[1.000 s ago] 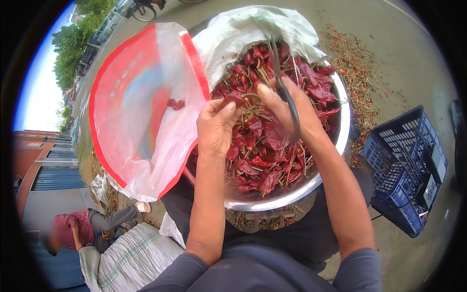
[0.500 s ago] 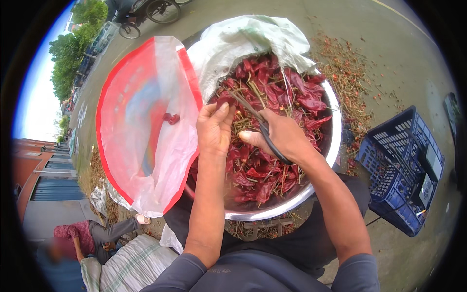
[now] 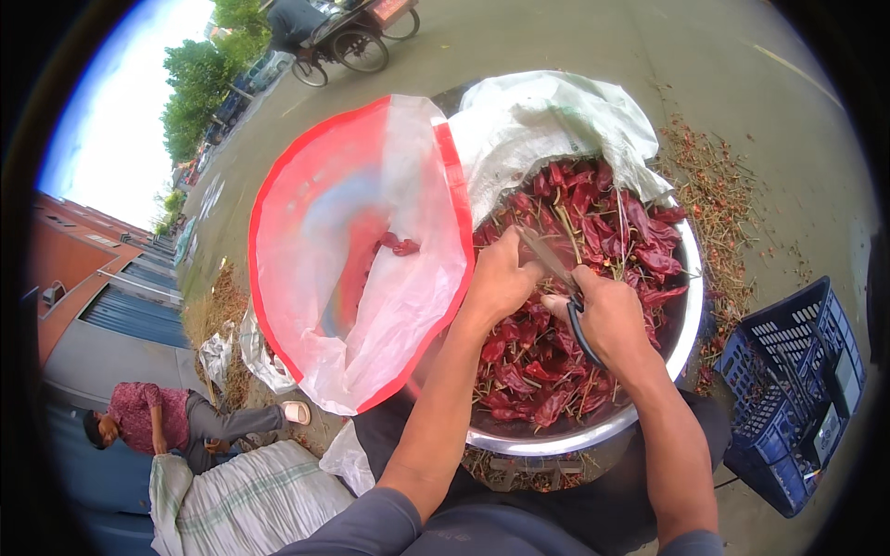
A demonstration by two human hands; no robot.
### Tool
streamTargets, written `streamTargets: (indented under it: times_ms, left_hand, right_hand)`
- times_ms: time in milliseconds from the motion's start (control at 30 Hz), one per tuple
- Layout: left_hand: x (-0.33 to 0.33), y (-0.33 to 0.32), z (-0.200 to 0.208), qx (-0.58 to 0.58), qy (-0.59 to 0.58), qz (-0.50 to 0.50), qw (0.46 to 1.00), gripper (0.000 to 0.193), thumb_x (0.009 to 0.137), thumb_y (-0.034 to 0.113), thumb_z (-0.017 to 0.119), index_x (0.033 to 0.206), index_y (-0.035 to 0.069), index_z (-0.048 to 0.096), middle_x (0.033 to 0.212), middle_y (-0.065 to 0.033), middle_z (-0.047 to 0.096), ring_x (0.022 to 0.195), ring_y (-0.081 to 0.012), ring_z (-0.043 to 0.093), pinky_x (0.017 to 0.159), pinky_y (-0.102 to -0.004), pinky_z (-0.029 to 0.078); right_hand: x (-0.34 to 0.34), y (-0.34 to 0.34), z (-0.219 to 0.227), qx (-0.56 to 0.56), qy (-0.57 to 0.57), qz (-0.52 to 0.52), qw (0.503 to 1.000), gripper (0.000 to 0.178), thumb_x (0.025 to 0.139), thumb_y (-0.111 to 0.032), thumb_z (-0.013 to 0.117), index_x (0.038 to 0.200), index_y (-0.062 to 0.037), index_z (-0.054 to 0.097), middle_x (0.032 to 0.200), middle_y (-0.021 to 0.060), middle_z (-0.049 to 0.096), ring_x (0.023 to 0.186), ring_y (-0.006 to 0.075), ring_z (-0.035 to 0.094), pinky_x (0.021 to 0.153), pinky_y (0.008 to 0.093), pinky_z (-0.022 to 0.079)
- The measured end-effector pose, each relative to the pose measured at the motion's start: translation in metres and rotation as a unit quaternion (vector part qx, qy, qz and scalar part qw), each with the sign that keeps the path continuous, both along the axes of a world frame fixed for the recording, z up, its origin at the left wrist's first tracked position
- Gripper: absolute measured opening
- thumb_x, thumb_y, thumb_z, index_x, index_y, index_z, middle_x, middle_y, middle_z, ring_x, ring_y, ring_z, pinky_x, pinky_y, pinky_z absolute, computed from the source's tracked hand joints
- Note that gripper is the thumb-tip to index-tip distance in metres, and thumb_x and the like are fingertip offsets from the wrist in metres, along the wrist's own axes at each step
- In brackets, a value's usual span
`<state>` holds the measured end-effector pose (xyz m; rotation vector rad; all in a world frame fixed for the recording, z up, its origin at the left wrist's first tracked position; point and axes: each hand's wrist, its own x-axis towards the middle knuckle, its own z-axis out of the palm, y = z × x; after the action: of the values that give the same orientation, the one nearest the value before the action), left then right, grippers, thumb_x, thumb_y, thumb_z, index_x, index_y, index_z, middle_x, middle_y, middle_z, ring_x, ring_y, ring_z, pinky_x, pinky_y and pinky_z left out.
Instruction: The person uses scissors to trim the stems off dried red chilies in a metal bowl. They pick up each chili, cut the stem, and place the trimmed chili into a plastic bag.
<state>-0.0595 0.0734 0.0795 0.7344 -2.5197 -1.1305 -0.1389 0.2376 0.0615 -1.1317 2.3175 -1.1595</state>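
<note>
- Scissors (image 3: 549, 255) are gripped in the right hand (image 3: 608, 320), its fingers closed round the handles.
- The left hand (image 3: 502, 278) is curled beside the blades; whether a pepper is pinched there cannot be told.
- Dried peppers (image 3: 549, 372) are heaped in the metal basin (image 3: 556, 447).
- Cuts are best made unhurriedly, above the basin, with left fingertips held clear of the blades.

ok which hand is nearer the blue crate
Right. The right hand, holding the scissors, is over the red peppers, left of the blue crate; the left hand, also over the peppers, is farther left.
</note>
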Motion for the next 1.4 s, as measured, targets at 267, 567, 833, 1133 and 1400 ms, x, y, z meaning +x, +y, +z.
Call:
streamTargets:
  times_ms: [267, 567, 833, 1133, 1400]
  left_hand:
    - [-0.008, 0.000, -0.034, 0.097, 0.125, 0.022, 0.987, 0.027, 0.088, -0.001, 0.060, 0.114, -0.001, 0.068, 0.090, -0.0024, 0.069, 0.075, -0.0085, 0.061, 0.068, -0.0248, 0.050]
    - [-0.003, 0.015, -0.033, 0.297, 0.225, 0.032, 0.928, 0.020, 0.091, -0.001, 0.061, 0.111, -0.002, 0.067, 0.085, -0.0010, 0.066, 0.069, -0.0049, 0.056, 0.059, -0.0222, 0.046]
    - [-0.003, 0.022, -0.038, 0.422, 0.305, 0.018, 0.853, 0.024, 0.096, 0.004, 0.065, 0.118, -0.003, 0.064, 0.084, -0.0008, 0.065, 0.062, -0.0037, 0.053, 0.051, -0.0185, 0.039]
    - [0.026, 0.022, -0.104, 0.257, 0.155, 0.120, 0.946, 0.016, 0.094, 0.006, 0.069, 0.109, 0.001, 0.068, 0.079, 0.0006, 0.062, 0.058, -0.0016, 0.045, 0.050, -0.0186, 0.034]
    - [-0.054, -0.047, -0.101, -0.182, -0.076, 0.149, 0.969, 0.037, 0.077, 0.022, 0.080, 0.106, -0.001, 0.070, 0.100, -0.0271, 0.070, 0.100, -0.0460, 0.065, 0.086, -0.0495, 0.051]
  right_hand:
    - [-0.003, 0.001, -0.008, -0.031, -0.222, 0.045, 0.973, 0.052, 0.090, -0.051, 0.071, 0.086, 0.0006, 0.063, 0.067, 0.0106, 0.060, 0.065, 0.0213, 0.059, 0.063, 0.0368, 0.048]
    - [0.016, 0.005, -0.009, -0.216, -0.570, 0.134, 0.782, 0.042, 0.099, -0.049, 0.061, 0.090, -0.0086, 0.053, 0.066, -0.0023, 0.046, 0.048, 0.0050, 0.040, 0.040, 0.0229, 0.033]
    - [0.025, 0.003, -0.014, -0.272, -0.627, 0.166, 0.711, 0.041, 0.102, -0.048, 0.056, 0.102, -0.0064, 0.055, 0.070, -0.0004, 0.049, 0.050, 0.0054, 0.043, 0.042, 0.0215, 0.036]
    - [-0.064, 0.020, -0.002, -0.540, -0.507, -0.007, 0.672, 0.059, 0.099, -0.063, 0.050, 0.110, -0.0054, 0.057, 0.079, 0.0019, 0.057, 0.060, 0.0065, 0.049, 0.051, 0.0244, 0.046]
    - [-0.053, 0.001, 0.000, -0.392, -0.387, -0.111, 0.827, 0.082, 0.085, -0.072, 0.065, 0.116, 0.0028, 0.055, 0.093, 0.0123, 0.068, 0.091, 0.0182, 0.067, 0.087, 0.0333, 0.054]
